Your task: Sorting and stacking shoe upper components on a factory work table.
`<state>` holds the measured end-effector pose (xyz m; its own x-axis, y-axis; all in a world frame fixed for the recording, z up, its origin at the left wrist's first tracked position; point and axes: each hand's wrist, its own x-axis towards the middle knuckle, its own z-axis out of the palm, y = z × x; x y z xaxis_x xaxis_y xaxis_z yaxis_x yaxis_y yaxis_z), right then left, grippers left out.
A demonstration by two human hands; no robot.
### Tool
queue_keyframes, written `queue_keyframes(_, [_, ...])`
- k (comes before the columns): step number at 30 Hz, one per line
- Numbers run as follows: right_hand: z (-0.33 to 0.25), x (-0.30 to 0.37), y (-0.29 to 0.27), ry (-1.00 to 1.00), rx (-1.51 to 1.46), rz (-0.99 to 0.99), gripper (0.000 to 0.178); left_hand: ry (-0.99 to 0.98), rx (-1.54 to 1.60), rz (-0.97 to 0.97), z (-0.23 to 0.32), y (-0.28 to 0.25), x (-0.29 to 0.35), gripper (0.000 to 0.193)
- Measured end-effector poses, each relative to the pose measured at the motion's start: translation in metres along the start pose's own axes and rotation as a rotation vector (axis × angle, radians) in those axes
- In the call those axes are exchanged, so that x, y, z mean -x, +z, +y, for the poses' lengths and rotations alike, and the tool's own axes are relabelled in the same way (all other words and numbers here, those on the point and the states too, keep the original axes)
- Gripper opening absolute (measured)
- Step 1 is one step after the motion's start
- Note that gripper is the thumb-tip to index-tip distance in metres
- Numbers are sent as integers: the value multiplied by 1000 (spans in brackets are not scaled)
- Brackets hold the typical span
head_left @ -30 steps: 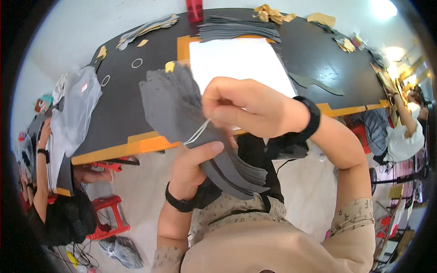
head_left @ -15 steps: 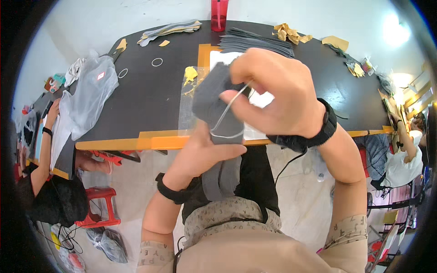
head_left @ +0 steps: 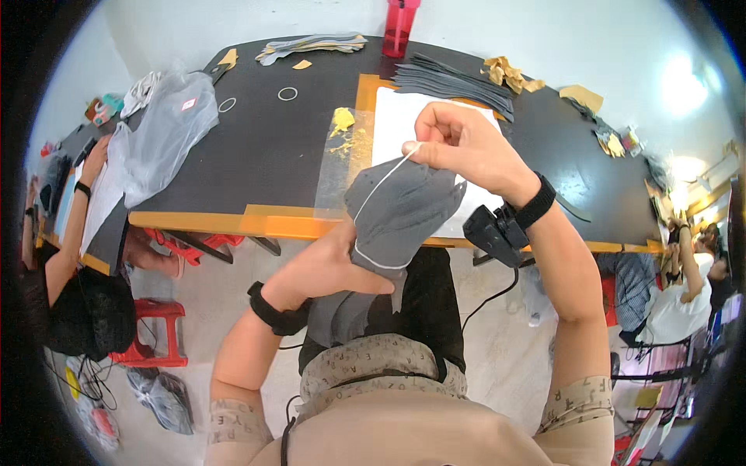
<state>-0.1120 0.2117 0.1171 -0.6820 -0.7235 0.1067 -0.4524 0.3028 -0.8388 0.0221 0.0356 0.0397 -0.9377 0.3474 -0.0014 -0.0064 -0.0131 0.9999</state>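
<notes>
Surface (head_left: pixel 256 155), white wall (head_left: pixel 311 15) beyond.
Our left grip (head_left: pixel 322 268) clasps grey bundle (head_left: pixel 404 213), long axis slanting away rightward; right grip (head_left: pixel 470 147) pinches band (head_left: pixel 388 170).

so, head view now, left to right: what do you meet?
Another person's hand → clear plastic bag → left hand → dark grey bundle → right hand → flat tan piece → person in a white top.

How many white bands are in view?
3: a loose band and a second band on the table at left, a third band across the gray bundle, pinched by the right hand. Others may be hidden.
</notes>
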Motion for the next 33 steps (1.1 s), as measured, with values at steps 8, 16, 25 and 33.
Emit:
queue_keyframes(8, [-16, -11, 4, -143, 143, -123, 22, 114, -56, -220, 1, 0, 21, 55])
queue_keyframes(16, [7, -17, 17, 27, -284, -142, 15, 237, -377, -27, 7, 2, 33, 52])
queue_keyframes(25, [23, 16, 44, -3, -418, 73, 10, 273, 838, 1, -2, 7, 26, 112])
queue_keyframes(33, [6, 0, 33, 235, -683, -43, 8, 205, 573, -223, -10, 1, 32, 48])
